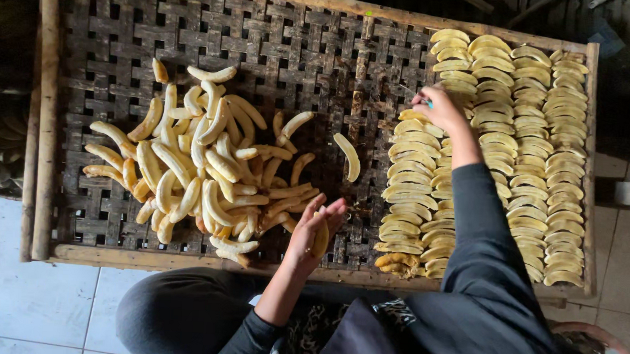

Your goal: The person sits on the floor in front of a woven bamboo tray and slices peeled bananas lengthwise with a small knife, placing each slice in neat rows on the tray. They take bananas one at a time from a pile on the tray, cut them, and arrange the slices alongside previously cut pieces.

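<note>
The left hand (313,231) lies palm up, fingers loosely curled around a peeled banana (321,236), cradling it flat. The right hand (437,108) pinches a small tool against the neat rows of slices (517,159). A heap of peeled bananas (200,167) lies left on the woven rack (293,46).

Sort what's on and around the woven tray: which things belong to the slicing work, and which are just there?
In use: left hand holding a banana slice; right hand; peeled banana pile; laid slice rows; woven tray.
Just there: lone banana piece; tiled floor.
</note>
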